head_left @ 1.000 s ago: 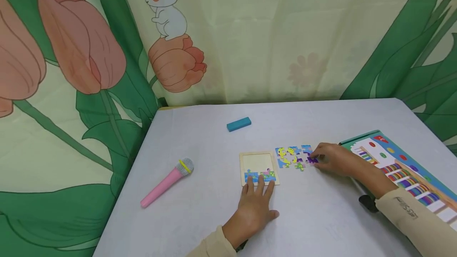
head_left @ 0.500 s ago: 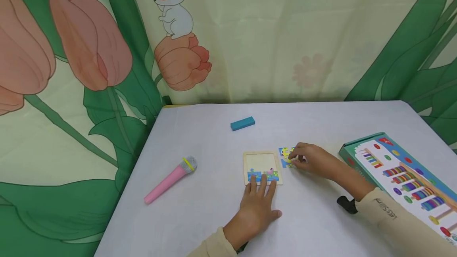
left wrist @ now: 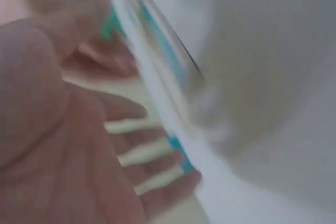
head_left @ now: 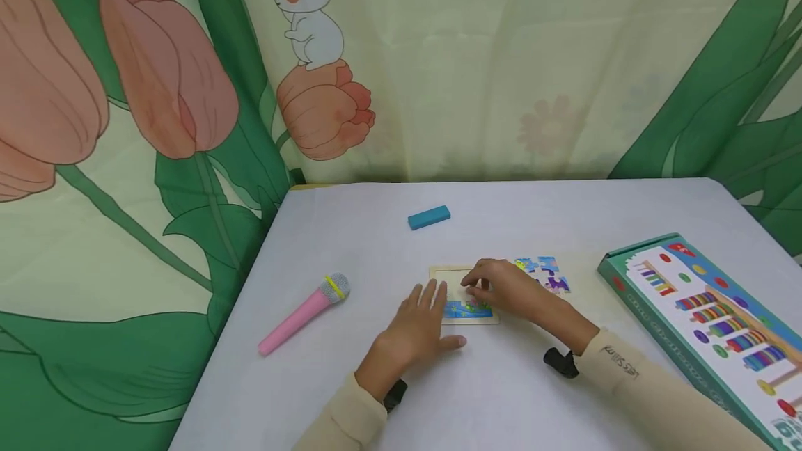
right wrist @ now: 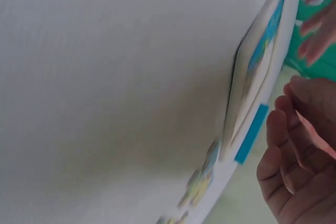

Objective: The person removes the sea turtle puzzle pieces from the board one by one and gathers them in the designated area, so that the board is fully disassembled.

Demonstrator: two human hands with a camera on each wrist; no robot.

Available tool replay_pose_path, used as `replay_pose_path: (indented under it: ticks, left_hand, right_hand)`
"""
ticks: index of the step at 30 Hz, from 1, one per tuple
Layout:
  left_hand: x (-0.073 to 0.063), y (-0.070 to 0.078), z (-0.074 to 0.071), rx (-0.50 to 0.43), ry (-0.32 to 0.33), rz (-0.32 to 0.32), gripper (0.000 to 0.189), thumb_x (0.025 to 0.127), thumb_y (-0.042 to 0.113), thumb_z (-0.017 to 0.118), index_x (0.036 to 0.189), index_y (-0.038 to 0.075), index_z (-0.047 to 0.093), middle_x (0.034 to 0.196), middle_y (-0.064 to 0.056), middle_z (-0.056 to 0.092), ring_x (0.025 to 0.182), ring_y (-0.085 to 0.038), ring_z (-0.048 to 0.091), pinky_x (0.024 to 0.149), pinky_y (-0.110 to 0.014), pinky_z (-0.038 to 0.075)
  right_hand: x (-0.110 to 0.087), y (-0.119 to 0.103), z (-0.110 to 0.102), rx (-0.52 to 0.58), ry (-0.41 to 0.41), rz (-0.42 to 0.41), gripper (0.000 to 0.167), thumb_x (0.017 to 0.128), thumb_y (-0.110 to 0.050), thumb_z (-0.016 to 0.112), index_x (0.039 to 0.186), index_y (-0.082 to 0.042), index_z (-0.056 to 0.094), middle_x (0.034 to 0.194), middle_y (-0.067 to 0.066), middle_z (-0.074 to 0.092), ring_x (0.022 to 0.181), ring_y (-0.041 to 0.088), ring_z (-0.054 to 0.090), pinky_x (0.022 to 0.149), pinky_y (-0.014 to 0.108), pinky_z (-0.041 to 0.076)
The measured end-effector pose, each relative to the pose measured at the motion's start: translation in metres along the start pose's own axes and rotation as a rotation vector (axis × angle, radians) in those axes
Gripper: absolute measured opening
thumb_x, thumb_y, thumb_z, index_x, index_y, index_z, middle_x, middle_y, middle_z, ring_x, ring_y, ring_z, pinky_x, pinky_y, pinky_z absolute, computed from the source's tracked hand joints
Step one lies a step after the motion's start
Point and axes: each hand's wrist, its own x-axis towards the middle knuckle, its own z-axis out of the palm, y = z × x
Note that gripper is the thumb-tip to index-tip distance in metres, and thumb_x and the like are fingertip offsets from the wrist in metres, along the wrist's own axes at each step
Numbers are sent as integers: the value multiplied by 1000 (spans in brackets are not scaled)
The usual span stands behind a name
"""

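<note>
Judging puzzle pieces (head_left: 554, 281) at three o'clock from frame (head_left: 446, 268) light, stiff, edge-pinchable, with left hand (head_left: 413, 329) wide-fingered, right hand (head_left: 504, 289) narrowed, load unclear.

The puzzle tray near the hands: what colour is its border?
The puzzle tray has a pale, light-wood-coloured border; the head view shows it best.

Pale wooden frame (head_left: 473, 321), smooth cardboard box (head_left: 714, 322), matt white tabletop (head_left: 326, 235).
</note>
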Motion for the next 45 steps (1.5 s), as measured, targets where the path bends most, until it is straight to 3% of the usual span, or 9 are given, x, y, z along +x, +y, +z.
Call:
replay_pose_path:
  ticks: [5, 9, 15, 22, 29, 34, 37, 40, 45]
  left_hand:
    - [25, -38, -6, -94, -18, 45, 101, 93, 48, 74, 164, 5, 17, 171, -10, 16, 156, -29, 14, 122, -48, 20]
    - [35, -51, -5, -138, -35, 92, 101, 92, 45, 77, 165, 8, 17, 171, -6, 14, 157, -25, 11, 122, -51, 17]
    - [37, -49, -7, -75, -21, 91, 96, 90, 45, 78, 163, 7, 27, 169, -5, 22, 155, -23, 19, 121, -53, 20]
    - [35, -46, -7, -73, -10, 53, 96, 88, 41, 81, 161, 6, 30, 168, -6, 26, 155, -23, 21, 121, -54, 21]
    - [38, -45, -7, -73, -12, 44, 96, 88, 42, 81, 162, 7, 30, 168, -6, 25, 155, -23, 20, 121, -55, 20]
    - [40, -44, -7, -65, -19, 45, 97, 88, 42, 80, 162, 8, 29, 169, -5, 23, 155, -21, 19, 121, -54, 19]
    - [41, -43, -6, -69, -24, 36, 97, 88, 42, 81, 163, 8, 28, 169, -4, 23, 155, -21, 18, 122, -53, 18]
    - [41, -41, -5, -79, -28, 16, 98, 87, 41, 82, 163, 10, 28, 169, -3, 22, 156, -20, 17, 122, -52, 18]
    - [40, -38, -5, -91, -24, -9, 98, 86, 38, 83, 163, 10, 28, 169, -2, 22, 156, -19, 17, 123, -50, 17]
  right_hand:
    - [5, -14, 15, 47, -56, 10, 27, 89, -11, 81, 113, 1, 77, 91, -1, 69, 70, 6, 50, 61, 22, 46]
    - [7, -19, 24, 63, -70, 21, 35, 85, -14, 85, 116, 1, 76, 89, -2, 66, 69, 7, 48, 59, 22, 43]
    - [6, -23, 27, 106, -40, 37, 34, 83, -11, 87, 113, 0, 77, 94, 0, 68, 72, 9, 51, 62, 23, 45]
    - [7, -25, 31, 159, -19, 94, 33, 81, -6, 88, 109, -6, 71, 88, -2, 66, 67, 7, 54, 63, 24, 50]
    - [9, -27, 29, 166, 8, 80, 30, 80, -2, 87, 108, -2, 75, 89, -1, 69, 74, 9, 62, 69, 25, 54]
    - [6, -18, 22, 300, 49, 89, 23, 88, 1, 79, 110, -5, 78, 96, 0, 73, 84, 13, 68, 78, 30, 58]
    - [-1, -8, 11, 388, 59, 166, 21, 91, -5, 78, 112, -7, 79, 96, -1, 73, 87, 15, 69, 81, 32, 58]
    - [-12, 4, -4, 429, 62, 263, 22, 92, -11, 78, 113, -7, 79, 99, 2, 73, 85, 19, 67, 74, 33, 58]
    - [-42, 22, -23, 387, 55, 436, 22, 90, -13, 80, 112, -8, 80, 101, 4, 72, 69, 20, 60, 58, 28, 48]
